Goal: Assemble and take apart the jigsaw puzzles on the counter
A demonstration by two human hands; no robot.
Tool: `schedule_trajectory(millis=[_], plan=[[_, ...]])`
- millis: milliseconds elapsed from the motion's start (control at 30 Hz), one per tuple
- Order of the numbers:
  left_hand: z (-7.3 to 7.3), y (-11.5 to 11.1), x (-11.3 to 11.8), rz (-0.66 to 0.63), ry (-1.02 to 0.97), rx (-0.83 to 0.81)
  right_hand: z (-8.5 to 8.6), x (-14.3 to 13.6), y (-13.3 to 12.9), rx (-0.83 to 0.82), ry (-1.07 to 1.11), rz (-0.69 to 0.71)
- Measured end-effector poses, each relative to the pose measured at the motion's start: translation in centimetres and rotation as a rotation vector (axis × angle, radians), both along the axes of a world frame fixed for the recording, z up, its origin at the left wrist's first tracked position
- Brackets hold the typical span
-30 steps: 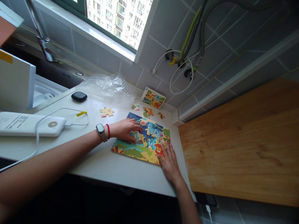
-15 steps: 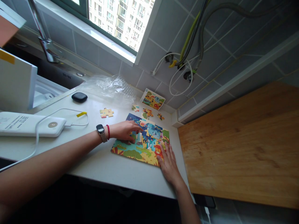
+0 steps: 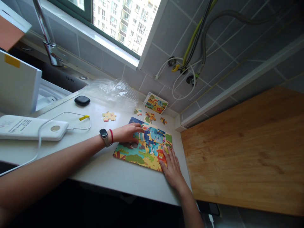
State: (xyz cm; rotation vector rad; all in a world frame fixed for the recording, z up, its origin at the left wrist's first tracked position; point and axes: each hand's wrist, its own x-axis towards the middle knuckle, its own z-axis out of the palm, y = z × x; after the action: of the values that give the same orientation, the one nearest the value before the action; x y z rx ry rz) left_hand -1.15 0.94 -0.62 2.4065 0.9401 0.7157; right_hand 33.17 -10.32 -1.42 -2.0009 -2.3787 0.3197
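Observation:
A colourful animal puzzle board (image 3: 135,157) lies on the white counter. My left hand (image 3: 127,133) rests over its upper left part, thumb and fingers apart, with nothing visible between them. Spread fingers of my right hand (image 3: 171,166) lie flat on the board's right edge, beside the red lion picture. Loose pieces are behind the board: a yellowish one (image 3: 109,116) to the left, an orange one (image 3: 150,116) and a small one (image 3: 163,120) further right. Leaning on the tiled wall is a picture card (image 3: 156,103) with a similar animal scene.
Crumpled clear plastic (image 3: 114,90) lies by the wall. A black oval case (image 3: 82,100), a white power bank (image 3: 30,127) and its cable are at the left, near the sink (image 3: 54,74). A wooden board (image 3: 244,152) borders the counter's right side.
My left hand has shifted slightly over the board, and the light rectangular patch beside its thumb no longer looks the same. My right hand stays in place. The view has moved slightly.

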Motion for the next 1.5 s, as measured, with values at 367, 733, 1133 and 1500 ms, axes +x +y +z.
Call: schedule_trajectory(millis=[367, 733, 1133, 1500], plan=[[-0.3, 0.1, -0.1, -0.042, -0.011, 0.076, 1.9, 0.4, 8.2, 0.321, 0.384, 0.128], [0.2, -0.2, 0.2, 0.000, 0.005, 0.111, -1.6, 1.8, 12.6, 0.399, 0.821, -0.086], [2.6, -0.9, 6.5, -0.067, 0.011, 0.079, -2.4, 2.0, 13.5, 0.512, 0.982, -0.211], [0.7, 2.0, 12.4, -0.036, 0.202, 0.136, -2.6, 1.8, 13.7, 0.503, 1.002, -0.208]])
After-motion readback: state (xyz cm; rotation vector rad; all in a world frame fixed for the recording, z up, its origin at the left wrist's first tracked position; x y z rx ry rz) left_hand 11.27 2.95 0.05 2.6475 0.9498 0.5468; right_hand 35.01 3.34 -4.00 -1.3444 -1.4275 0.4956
